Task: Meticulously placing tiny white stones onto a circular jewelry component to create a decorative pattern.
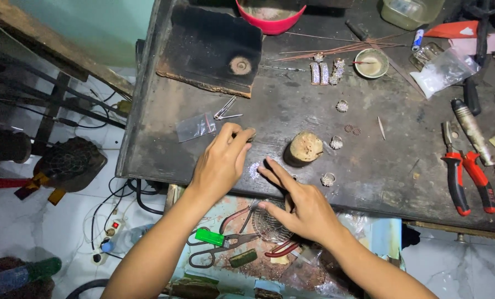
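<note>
Here, a small glittering jewellery piece [254,169] lies on the dark workbench [291,111], just on the person's side of the short wooden stump [305,147] and a little to its left, in the gap between the two hands. The left hand [221,163] rests beside it with fingers curled, pinching a small dark thing at the fingertips that is too small to name. The right hand [303,207] is open, its forefinger [275,170] stretched out just beside the piece, holding nothing.
</note>
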